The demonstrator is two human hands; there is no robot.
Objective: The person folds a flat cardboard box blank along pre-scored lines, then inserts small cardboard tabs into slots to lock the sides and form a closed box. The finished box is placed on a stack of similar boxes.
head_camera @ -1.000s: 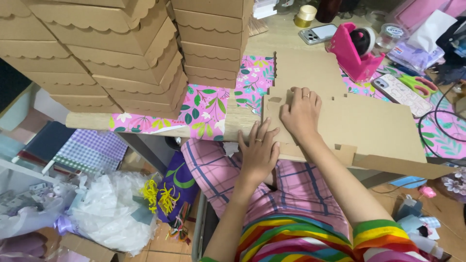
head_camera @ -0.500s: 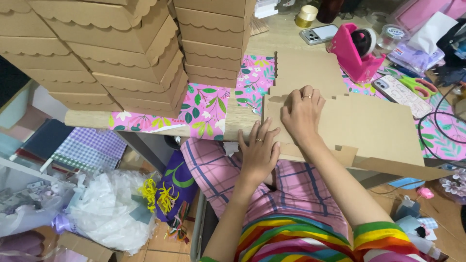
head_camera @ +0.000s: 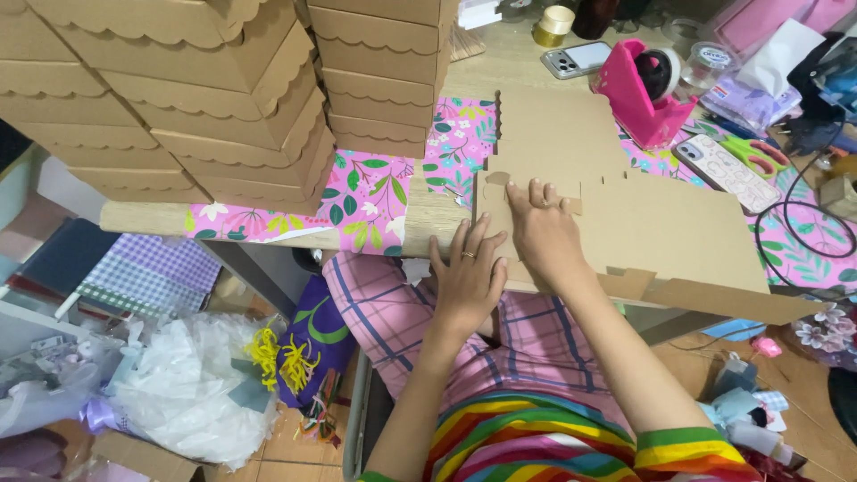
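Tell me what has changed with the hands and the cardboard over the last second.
Very little. The right hand still presses flat on the flat cardboard blank, fingers shifted only slightly; the left hand stays at the blank's near left edge. The blank, the stacked boxes and the pink tape dispenser have not moved.

We see a pale wooden bench covered partly by a pink floral-patterned sheet, lit evenly and softly. Below, the brown tiled floor is crowded — a crumpled white plastic bag, a purple checked cloth and a dark blue flat board on the left.
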